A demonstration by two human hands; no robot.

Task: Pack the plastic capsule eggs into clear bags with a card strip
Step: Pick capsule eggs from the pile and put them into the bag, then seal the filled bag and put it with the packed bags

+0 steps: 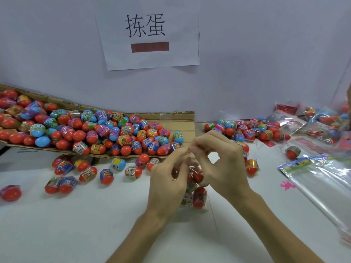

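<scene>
Your left hand [167,179] and right hand [218,162] are meeting over the white tabletop [76,224]. Both are pinching the mouth of a clear bag [204,206], which is holding red capsule eggs [199,194] just below your palms. To your right, a stack of empty bags [322,185] with a colourful card strip [303,161] is lying flat. Loose eggs [89,173] are lying beyond your hands. Further back, a cardboard sheet [182,118] is carrying a heap of eggs [95,130], and a paper sign [148,57] is hanging on the wall.
</scene>
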